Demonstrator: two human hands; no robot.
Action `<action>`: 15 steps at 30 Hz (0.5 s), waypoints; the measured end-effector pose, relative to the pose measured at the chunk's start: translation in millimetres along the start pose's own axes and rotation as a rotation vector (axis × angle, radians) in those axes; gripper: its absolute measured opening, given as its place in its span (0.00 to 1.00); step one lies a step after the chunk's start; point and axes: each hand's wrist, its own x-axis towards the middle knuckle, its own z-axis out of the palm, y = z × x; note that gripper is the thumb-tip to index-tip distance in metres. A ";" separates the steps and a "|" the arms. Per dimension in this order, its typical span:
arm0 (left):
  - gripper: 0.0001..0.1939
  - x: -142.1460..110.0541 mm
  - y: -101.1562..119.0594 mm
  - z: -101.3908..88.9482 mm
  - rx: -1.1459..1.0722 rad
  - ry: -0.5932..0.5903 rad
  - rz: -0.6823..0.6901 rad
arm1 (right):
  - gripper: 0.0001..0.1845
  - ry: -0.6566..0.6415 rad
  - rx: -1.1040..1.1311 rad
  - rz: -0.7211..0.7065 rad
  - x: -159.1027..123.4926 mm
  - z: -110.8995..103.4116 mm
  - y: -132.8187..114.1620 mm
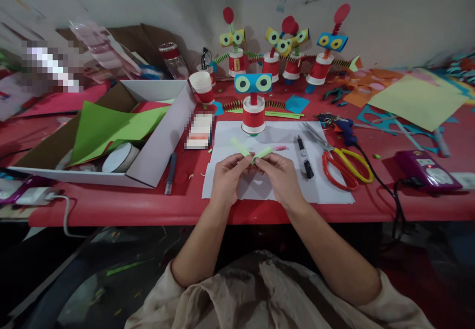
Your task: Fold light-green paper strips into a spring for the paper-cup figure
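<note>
My left hand (230,174) and my right hand (277,174) meet over white paper sheets (218,138). Between them, the fingers of both pinch light green paper strips (264,153), which cross or fold where the fingertips come together. One strip end points up to the left, the other to the right. A small pink paper spring (281,148) lies just beyond my right fingers. Behind my hands stands a red paper-cup robot (254,116) with a blue eye tube and coiled arms. To the right of my right hand lies a black pen (304,157).
Red-and-yellow scissors (341,170) and a blue glue gun (347,131) with its cord lie at right, near a purple power box (426,170). At left are a white box (159,136) of coloured paper and a marker (170,173). Several cup robots (270,67) line the wall.
</note>
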 end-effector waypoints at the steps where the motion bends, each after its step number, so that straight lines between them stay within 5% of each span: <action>1: 0.09 0.3 -0.7 -0.5 0.019 0.017 0.000 | 0.06 -0.012 -0.006 -0.003 -0.1 -0.1 0.5; 15: 0.07 -1.7 -2.0 -2.9 0.082 -0.012 0.010 | 0.13 -0.003 0.001 0.004 1.3 -3.2 1.6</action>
